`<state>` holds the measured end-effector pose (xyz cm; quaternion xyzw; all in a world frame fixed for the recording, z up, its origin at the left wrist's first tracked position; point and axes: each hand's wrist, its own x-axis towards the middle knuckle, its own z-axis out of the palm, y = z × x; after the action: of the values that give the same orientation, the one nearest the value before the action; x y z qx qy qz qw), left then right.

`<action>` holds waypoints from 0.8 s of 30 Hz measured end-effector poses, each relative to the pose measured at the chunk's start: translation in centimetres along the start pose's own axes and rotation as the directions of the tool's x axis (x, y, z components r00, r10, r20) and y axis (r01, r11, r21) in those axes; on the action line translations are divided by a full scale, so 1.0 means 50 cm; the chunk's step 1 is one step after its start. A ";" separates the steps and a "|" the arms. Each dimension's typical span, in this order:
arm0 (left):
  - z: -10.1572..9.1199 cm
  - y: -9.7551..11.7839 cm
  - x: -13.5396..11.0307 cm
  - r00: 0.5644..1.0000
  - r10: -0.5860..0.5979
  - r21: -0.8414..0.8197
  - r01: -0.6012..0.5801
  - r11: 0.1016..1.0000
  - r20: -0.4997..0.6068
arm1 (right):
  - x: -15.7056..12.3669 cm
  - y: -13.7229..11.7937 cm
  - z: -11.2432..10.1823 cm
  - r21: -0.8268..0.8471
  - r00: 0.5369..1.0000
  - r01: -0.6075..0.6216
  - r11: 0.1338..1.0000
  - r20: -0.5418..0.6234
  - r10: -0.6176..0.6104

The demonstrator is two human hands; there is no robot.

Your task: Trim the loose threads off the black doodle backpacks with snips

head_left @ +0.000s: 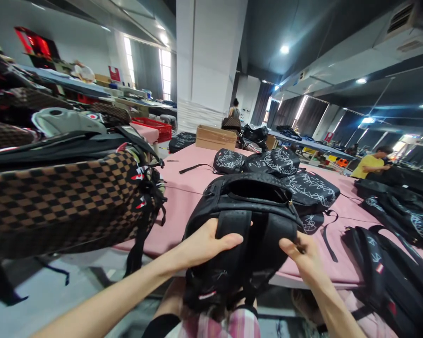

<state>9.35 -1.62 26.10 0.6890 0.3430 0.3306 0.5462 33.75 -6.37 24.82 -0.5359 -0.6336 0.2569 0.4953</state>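
A black backpack [239, 220] is held at the near edge of the pink table [186, 188], partly over the edge and against the person's lap. Its back panel is turned towards the camera and its top opening gapes. The left hand [204, 244] is closed on the upper left of the pack, with the thumb laid across the shoulder strap [234, 234] and the fingers curled underneath. The right hand [301, 256] is clenched on the pack's right edge, where something small is pinched between thumb and forefinger; whether it is a zip pull or a fold of fabric cannot be told.

The step in hand is judged to be the steadying and turning of the pack by its strap side. For any further move, a firm hold on both sides would be needed, since the pack is only half supported by the table.

A brown checkered backpack [63, 202] is stacked to the left. Black printed backpacks [303, 185] are piled just beyond the held one, and more black bags [384, 267] lie at the right. Far off, a cardboard box [215, 137] is seen on the table, and a person in a yellow shirt [368, 164] is seated at the far right.
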 end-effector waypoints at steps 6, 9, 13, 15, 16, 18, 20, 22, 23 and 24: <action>-0.024 0.126 0.004 0.998 -0.057 -0.267 0.044 0.963 -0.041 | 0.025 -0.082 -0.034 0.208 0.961 0.085 0.974 -0.275 -0.025; -0.039 0.102 0.115 0.992 -0.109 -0.411 0.074 0.909 -0.063 | 0.118 -0.036 0.003 0.303 0.915 -0.022 0.953 -0.377 0.141; -0.029 -0.109 0.201 0.876 -0.460 -0.591 0.449 0.670 0.145 | 0.134 0.162 0.112 0.433 0.904 -0.369 0.822 -0.037 0.426; -0.009 -0.238 0.169 0.817 -0.562 -0.610 0.514 0.604 0.132 | 0.069 0.264 0.166 0.395 0.864 -0.486 0.780 0.082 0.497; 0.004 -0.293 0.139 0.803 -0.581 -0.621 0.524 0.583 0.133 | 0.028 0.305 0.186 0.364 0.840 -0.529 0.767 0.092 0.535; 0.025 -0.370 0.075 0.793 -0.582 -0.650 0.540 0.535 0.179 | -0.045 0.356 0.212 0.299 0.791 -0.605 0.738 0.118 0.600; 0.037 -0.405 0.032 0.798 -0.556 -0.679 0.542 0.495 0.232 | -0.085 0.377 0.223 0.268 0.759 -0.647 0.714 0.140 0.636; 0.037 -0.416 0.022 0.794 -0.547 -0.687 0.554 0.471 0.265 | -0.091 0.382 0.226 0.278 0.747 -0.661 0.697 0.159 0.646; 0.034 -0.418 0.026 0.784 -0.556 -0.681 0.568 0.462 0.276 | -0.086 0.383 0.226 0.287 0.742 -0.666 0.688 0.165 0.649; 0.031 -0.419 0.032 0.775 -0.561 -0.674 0.581 0.455 0.290 | -0.080 0.383 0.226 0.295 0.736 -0.673 0.678 0.175 0.654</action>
<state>9.19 2.43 5.43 0.2584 0.3841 0.2276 0.8567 31.41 -2.14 2.73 -0.6280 -0.3555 0.5383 0.4353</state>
